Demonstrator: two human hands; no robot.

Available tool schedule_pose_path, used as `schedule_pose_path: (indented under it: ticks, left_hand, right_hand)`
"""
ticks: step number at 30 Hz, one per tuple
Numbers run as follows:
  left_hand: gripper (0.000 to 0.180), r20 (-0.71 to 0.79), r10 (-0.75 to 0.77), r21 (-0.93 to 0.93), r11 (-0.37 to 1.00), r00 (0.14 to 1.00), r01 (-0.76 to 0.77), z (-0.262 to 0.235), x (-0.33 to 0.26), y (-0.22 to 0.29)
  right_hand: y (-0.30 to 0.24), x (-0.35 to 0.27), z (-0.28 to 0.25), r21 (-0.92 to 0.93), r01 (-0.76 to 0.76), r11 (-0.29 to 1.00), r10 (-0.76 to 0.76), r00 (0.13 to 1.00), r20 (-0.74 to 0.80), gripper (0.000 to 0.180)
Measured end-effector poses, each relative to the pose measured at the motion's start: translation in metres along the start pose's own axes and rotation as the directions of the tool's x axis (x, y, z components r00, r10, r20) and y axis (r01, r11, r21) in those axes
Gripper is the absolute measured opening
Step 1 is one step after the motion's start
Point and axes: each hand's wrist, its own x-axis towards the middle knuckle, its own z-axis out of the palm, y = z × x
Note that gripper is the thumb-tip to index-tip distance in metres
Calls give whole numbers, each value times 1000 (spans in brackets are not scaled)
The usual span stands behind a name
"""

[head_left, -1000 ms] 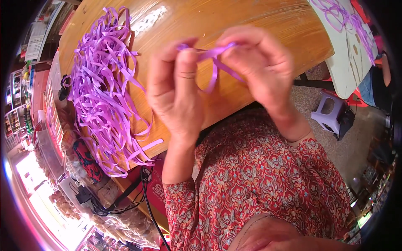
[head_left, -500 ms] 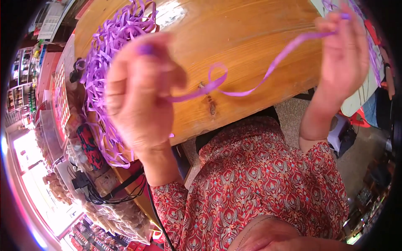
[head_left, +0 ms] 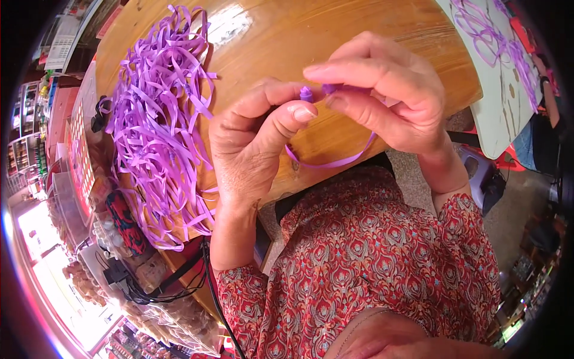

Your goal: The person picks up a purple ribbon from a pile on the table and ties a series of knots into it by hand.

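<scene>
My left hand (head_left: 251,128) pinches a small purple plastic end piece (head_left: 306,94) between thumb and forefinger. Opposite it, my right hand (head_left: 388,90) grips a second purple piece (head_left: 330,89) with its thumb and fingertips. The two pieces are close together with a narrow gap between them. A purple ribbon (head_left: 335,163) hangs in a loop below and between both hands, over the table's near edge. On the left of the wooden table (head_left: 263,54) lies a large tangled heap of purple ribbons (head_left: 161,125), beside my left hand.
At the right, a white board or table (head_left: 508,113) carries more purple ribbons (head_left: 496,36), and another person's arm (head_left: 549,96) shows beyond it. Black cables (head_left: 155,293) and a clear plastic bag (head_left: 185,323) are at the lower left.
My hands were far apart with the ribbon stretched between them. Now they have come together over the table, the left moving right and the right moving left, and the ribbon sags.
</scene>
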Motion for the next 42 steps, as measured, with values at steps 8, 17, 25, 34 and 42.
schedule_pose_path:
  ticks: [8, 17, 25, 34, 42]
  left_hand:
    - [14, 230, 187, 213, 948, 955, -237, -11, 11, -12]
    - [14, 6, 208, 172, 963, 978, -206, 10, 5, -26]
    - [14, -47, 275, 248, 935, 960, -255, 10, 6, -35]
    - [12, -30, 339, 401, 866, 940, -299, 11, 7, -37]
    - [14, -29, 414, 487, 800, 910, -349, 9, 8, -39]
  right_hand:
    - [13, 0, -4, 43, 90, 995, -94, 992, 90, 27]
    - [14, -9, -1, 16, 7, 1000, -6, 999, -52, 18]
    - [19, -11, -1, -9, 65, 998, -65, 998, -25, 27]
    - [21, -24, 3, 313, -191, 930, 241, 962, -131, 24]
    - [25, -17, 2, 33, 34, 999, -33, 999, -42, 18]
